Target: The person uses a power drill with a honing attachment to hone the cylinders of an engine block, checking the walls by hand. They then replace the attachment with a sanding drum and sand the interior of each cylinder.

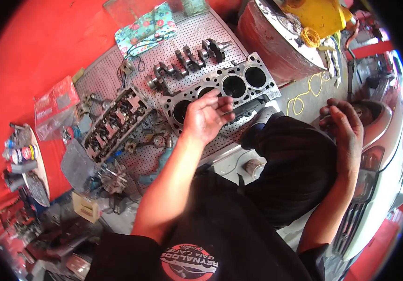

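Observation:
Over the near side of a metal engine block (pixel 269 84) is my left hand (pixel 207 116), palm up with its fingers loosely curled and apart, nothing in it. The block has several round bores. My right hand (pixel 344 129) is raised at the right, beside my dark-clothed knee and in front of the car; its fingers are bent and apart, and no object shows in it. Behind the block lies a crankshaft (pixel 189 63). A cylinder head (pixel 117 124) with valve parts sits to the left on the perforated table (pixel 152 84).
A drum (pixel 271 42) with a yellow container (pixel 316 16) stands behind the block. At the right is a white car (pixel 374 187). Loose parts (pixel 112 178), a plastic bag (pixel 56 110) and a shelf with bottles (pixel 37 159) are at the left. Floral cloth (pixel 145 30) lies at the back.

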Motion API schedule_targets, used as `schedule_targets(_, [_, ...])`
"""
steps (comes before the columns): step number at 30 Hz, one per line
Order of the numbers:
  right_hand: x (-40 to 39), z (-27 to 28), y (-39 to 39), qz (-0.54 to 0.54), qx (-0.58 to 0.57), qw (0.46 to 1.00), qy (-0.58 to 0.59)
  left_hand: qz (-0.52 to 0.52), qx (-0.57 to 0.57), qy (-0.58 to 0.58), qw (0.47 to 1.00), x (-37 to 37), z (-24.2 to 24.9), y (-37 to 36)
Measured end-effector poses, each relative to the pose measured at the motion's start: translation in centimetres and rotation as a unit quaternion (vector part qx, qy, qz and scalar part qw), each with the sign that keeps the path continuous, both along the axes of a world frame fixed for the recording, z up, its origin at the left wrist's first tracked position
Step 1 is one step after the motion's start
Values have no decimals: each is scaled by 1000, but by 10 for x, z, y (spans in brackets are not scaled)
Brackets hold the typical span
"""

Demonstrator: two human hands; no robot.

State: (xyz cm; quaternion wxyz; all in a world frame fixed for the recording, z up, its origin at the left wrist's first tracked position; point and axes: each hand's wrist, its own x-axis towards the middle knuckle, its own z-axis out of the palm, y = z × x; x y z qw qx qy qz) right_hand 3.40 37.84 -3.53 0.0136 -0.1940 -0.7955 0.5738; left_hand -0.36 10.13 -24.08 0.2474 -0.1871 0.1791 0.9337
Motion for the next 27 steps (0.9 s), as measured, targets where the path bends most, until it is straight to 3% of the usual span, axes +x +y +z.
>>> schedule_targets(2, [-17,-2,1,86,7,994,-63,-21,-89,30,995,25,13,-18])
schedule_targets(5, [-55,-29,-7,262,244,932,-56,-61,-125,48,989,76,14,-55])
schedule_targets(7, [-78,-49,-27,366,372,853,-30,-67,-140,35,987,120,4,-75])
schedule_targets(10, [-114,-95,-66,466,569,678,21,-49,-239,-11,970,186,-19,-98])
schedule_targets(13, [-132,-141,-123,482,590,648,-5,0,-320,-80,944,256,-59,-124])
schedule_targets(16, [-140,-174,-164,480,642,593,70,23,-455,-181,871,326,-86,-145])
schedule_targets(20, [-150,-178,-182,530,690,492,37,1,-477,-302,825,417,-136,-157])
schedule_targets(21, [-149,-176,-179,531,688,489,71,-13,-476,-319,819,438,-151,-157])
schedule_targets(25, [-142,-156,-181,519,702,487,12,-94,-471,-368,796,481,-185,-147])
schedule_targets(27, [-140,-145,-158,495,665,553,85,-140,-460,-379,791,486,-194,-145])
